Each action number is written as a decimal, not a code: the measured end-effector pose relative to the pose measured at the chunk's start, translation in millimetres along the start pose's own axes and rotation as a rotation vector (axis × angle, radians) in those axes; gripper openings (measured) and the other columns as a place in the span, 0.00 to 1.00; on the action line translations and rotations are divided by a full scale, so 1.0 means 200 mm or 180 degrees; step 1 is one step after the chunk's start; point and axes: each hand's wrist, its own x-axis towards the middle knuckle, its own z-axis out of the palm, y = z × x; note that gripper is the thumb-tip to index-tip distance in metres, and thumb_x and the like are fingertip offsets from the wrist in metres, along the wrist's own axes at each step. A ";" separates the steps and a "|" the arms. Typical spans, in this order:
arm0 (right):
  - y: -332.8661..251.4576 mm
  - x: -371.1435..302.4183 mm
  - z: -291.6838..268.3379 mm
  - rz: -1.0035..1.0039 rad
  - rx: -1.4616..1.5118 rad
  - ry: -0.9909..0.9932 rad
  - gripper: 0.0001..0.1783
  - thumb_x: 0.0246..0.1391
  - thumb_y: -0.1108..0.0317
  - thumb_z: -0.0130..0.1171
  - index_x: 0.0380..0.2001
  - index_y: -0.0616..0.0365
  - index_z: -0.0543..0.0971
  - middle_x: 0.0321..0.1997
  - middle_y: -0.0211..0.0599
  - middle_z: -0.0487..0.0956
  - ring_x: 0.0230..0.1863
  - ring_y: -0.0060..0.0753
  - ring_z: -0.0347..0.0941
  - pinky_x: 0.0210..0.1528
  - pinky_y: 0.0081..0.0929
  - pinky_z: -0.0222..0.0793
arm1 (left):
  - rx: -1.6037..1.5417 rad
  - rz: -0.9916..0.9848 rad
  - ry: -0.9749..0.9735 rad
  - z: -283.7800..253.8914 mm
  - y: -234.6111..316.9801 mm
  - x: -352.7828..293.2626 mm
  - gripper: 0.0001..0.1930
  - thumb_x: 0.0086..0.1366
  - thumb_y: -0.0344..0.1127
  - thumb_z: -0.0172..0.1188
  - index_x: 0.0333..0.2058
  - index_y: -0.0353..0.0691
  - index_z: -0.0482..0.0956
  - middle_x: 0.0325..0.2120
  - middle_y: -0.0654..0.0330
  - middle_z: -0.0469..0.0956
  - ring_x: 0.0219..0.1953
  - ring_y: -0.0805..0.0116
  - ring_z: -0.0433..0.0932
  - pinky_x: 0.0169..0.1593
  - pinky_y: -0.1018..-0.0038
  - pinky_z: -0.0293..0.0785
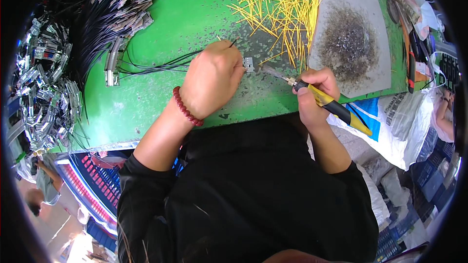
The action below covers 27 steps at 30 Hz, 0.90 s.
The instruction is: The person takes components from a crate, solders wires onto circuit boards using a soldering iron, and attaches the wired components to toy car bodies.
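Note:
My left hand (214, 75), with a red bead bracelet (180, 104) at its wrist, is closed over thin black wires (170, 63) above the green table. Past its fingertips a small pale metal-looking part (248, 64) shows; the fingers hide how it meets the wires. Leftward the wires run to a shiny metal connector housing (113, 62) lying on the table. In my right hand (316, 90) is a yellow and black soldering iron (336, 108). Its tip points left toward the small part and looks apart from it.
Loose yellow wires or sticks (292, 12) lie beyond my hands. A grey board (375, 5) with dark burnt residue is at right, with tools (410, 58) beyond. Piles of metal connectors (44, 87) and bundled black-wired parts (122, 0) crowd the left of the green table (195, 14).

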 end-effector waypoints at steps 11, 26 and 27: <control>-0.16 0.32 0.18 0.0313 -0.1118 -0.0789 0.09 0.54 0.75 0.60 0.39 0.56 0.75 0.24 0.27 0.75 0.20 0.14 0.71 0.21 0.15 0.66 | 0.0022 0.0080 -0.0024 -0.01 -0.02 -0.01 0.03 0.51 0.24 0.60 0.23 0.32 0.74 0.23 0.52 0.72 0.28 0.53 0.74 0.32 0.65 0.71; 0.00 0.38 0.29 -0.0004 -0.0783 -0.0585 0.20 0.48 0.81 0.59 0.45 0.55 0.71 0.23 0.27 0.74 0.24 0.14 0.67 0.27 0.14 0.64 | -0.0821 -0.0320 -0.0278 -0.10 0.00 0.01 0.08 0.51 0.26 0.62 0.29 0.35 0.73 0.28 0.52 0.77 0.29 0.56 0.78 0.34 0.68 0.74; 0.00 0.36 0.29 -0.0149 -0.1043 -0.0553 0.19 0.49 0.80 0.60 0.45 0.54 0.71 0.23 0.28 0.74 0.24 0.15 0.69 0.28 0.16 0.66 | -0.1122 -0.0415 -0.0106 -0.08 0.00 0.01 0.07 0.54 0.28 0.62 0.30 0.35 0.73 0.27 0.52 0.77 0.28 0.56 0.78 0.33 0.68 0.73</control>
